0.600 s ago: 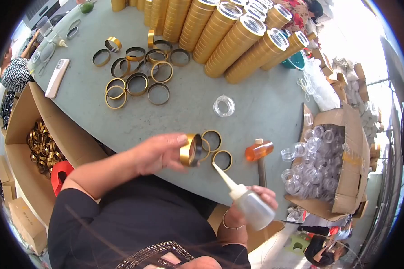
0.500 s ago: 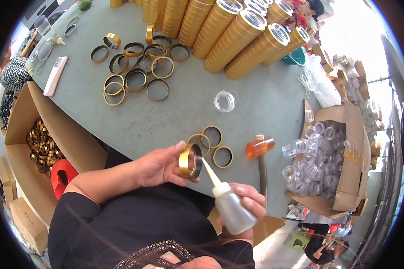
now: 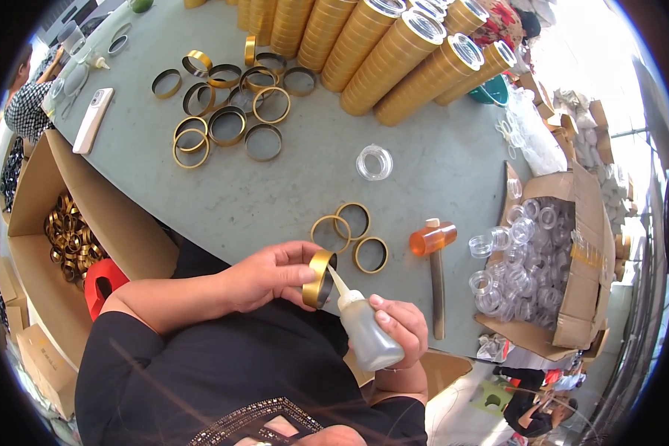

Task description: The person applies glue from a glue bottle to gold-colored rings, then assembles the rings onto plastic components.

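Observation:
In my left hand (image 3: 275, 273) a gold ring (image 3: 318, 279) with a dark inside is gripped by its outer rim, standing on edge. My right hand (image 3: 403, 327) is wrapped round a grey squeeze bottle (image 3: 370, 333) with a long pale nozzle. The nozzle's tip reaches the ring's right opening, at the inner wall; whether it touches cannot be made out. Just beyond my hands three gold rings (image 3: 370, 255) lie close together on the table. To their right rests a mallet (image 3: 432, 238) with an orange head and a dark handle.
A clear ring (image 3: 375, 162) lies mid-table. Several gold rings (image 3: 227, 125) are scattered at the far left, near a phone (image 3: 94, 120). Gold ring stacks (image 3: 383, 63) stand at the back. Cardboard boxes hold clear rings (image 3: 524, 260) at right and gold rings (image 3: 70, 238) at left.
The held gold ring has turned and shifted slightly right, with my left fingers now further over its rim. The bottle has moved a little up and left, staying at the ring's opening.

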The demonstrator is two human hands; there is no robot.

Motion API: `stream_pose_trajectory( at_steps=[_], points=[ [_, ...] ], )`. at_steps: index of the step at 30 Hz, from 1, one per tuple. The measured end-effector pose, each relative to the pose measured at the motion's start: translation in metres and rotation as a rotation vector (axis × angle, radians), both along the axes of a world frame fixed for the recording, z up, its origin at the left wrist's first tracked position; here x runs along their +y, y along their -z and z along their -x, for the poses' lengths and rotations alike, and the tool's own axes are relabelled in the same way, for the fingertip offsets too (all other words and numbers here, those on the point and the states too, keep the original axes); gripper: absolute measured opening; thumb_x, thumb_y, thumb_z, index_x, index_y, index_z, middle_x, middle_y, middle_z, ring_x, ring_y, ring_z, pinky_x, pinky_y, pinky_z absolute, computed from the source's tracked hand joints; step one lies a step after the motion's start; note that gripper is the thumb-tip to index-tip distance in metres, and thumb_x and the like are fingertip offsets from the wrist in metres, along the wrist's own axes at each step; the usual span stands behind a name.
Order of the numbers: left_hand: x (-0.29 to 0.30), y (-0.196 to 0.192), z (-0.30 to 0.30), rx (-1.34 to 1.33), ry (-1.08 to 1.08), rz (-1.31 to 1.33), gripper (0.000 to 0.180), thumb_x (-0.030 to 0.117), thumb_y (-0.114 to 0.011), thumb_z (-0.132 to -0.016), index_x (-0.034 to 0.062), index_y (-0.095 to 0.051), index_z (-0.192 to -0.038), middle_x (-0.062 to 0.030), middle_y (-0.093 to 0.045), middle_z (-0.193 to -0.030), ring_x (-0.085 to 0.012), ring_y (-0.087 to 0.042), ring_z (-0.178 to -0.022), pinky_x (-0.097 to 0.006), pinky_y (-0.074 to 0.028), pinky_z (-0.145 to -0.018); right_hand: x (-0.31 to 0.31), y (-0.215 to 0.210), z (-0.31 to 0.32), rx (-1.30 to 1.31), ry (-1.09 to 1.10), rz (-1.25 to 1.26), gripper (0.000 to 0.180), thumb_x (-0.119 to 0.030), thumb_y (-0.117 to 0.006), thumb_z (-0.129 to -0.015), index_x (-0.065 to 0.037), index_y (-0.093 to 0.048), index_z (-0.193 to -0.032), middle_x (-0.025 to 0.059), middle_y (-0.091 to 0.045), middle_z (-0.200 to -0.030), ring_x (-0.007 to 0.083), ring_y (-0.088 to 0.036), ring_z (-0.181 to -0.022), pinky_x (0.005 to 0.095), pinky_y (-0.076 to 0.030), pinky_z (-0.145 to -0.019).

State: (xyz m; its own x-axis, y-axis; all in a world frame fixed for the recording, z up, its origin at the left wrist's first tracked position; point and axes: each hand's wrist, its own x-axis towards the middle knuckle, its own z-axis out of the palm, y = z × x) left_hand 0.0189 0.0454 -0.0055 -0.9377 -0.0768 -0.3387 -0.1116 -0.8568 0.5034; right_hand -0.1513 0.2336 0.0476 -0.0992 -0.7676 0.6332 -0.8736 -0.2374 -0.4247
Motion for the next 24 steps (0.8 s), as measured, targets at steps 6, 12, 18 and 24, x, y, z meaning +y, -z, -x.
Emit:
stream_pose_trajectory(
  at_steps=[6, 12, 18, 24],
  points=[
    [-0.01, -0.018, 0.006, 0.374, -0.113, 0.766, 0.068, 0.001, -0.086, -0.075, 0.0065, -0.055, -0.135, -0.0101, -0.059, -0.13, -0.0226, -0.06, -0.121, -0.036, -0.056, -0.097, 0.0, -0.004, -0.007, -0.311, 0.168, 0.045, 0.052, -0.034, -0.079, -0.088, 0.004, -0.052, -0.111, 0.0176, -0.066, -0.091, 0.0231, -0.068, -0.075, 0.0371, -0.061, -0.068],
    [-0.015, -0.02, 0.02, 0.831, -0.288, 1.467, 0.03, 0.003, -0.081, -0.081, 0.0038, -0.073, -0.11, -0.013, -0.065, -0.124, -0.0366, -0.064, -0.117, -0.043, -0.057, -0.096, -0.006, -0.011, 0.003, -0.968, 0.3, 0.005, 0.038, -0.03, -0.074, -0.09, 0.005, -0.06, -0.1, 0.0113, -0.066, -0.078, 0.0194, -0.067, -0.063, 0.03, -0.056, -0.054],
    [-0.019, -0.023, 0.022, 0.963, -0.231, 1.612, 0.023, 0.002, -0.073, -0.088, 0.0049, -0.074, -0.111, -0.0109, -0.065, -0.126, -0.0376, -0.064, -0.116, -0.039, -0.058, -0.095, -0.016, -0.013, 0.013, -1.426, 0.279, -0.218, 0.031, -0.027, -0.066, -0.097, 0.003, -0.06, -0.102, 0.0119, -0.067, -0.079, 0.018, -0.064, -0.055, 0.0269, -0.047, -0.038],
    [-0.016, -0.014, 0.023, 0.848, -0.276, 1.662, 0.037, 0.009, -0.08, -0.08, 0.0064, -0.07, -0.116, -0.0112, -0.061, -0.126, -0.0367, -0.061, -0.116, -0.043, -0.056, -0.095, -0.018, 0.039, 0.015, -1.958, 0.321, -0.026, 0.039, -0.044, -0.056, -0.103, -0.006, -0.06, -0.11, 0.008, -0.069, -0.086, 0.0128, -0.059, -0.056, 0.0234, -0.043, -0.044]
  ],
)
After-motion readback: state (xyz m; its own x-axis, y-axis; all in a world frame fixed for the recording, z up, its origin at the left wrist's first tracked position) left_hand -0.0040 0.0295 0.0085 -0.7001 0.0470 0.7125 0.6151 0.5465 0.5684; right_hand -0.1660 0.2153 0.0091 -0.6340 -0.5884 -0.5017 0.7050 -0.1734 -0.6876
